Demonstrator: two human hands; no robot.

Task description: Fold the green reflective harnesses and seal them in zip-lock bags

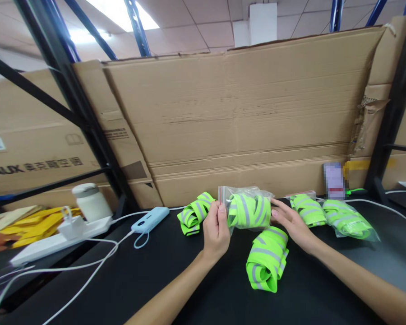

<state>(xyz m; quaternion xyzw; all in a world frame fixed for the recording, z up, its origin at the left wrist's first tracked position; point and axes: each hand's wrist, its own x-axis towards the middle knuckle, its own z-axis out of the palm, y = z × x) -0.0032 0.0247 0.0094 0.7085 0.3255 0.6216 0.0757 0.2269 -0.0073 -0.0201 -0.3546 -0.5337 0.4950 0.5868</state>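
A clear zip bag (226,195) with a rolled neon-green reflective strap (248,211) inside is held up over the black table. Its red-lined end is pinched between the thumb and fingers of my left hand (217,228). At the bag's other end, my right hand (295,224) has its fingers stretched out, touching or nearly touching the plastic. Below the bag lies a loose rolled reflective strap (267,259). Another unbagged roll (195,214) rests just left of my left hand. Two bagged rolls, one nearer (307,210) and one farther right (348,219), lie beyond my right hand.
A light-blue power bank (150,220) lies on the black table (149,280), with white cables (98,264) running leftward to a power strip (59,239). A white bottle (92,202) and yellow cloth items (37,225) are at left. Cardboard (243,113) walls the back; a blurred phone-like object (334,180) leans there.
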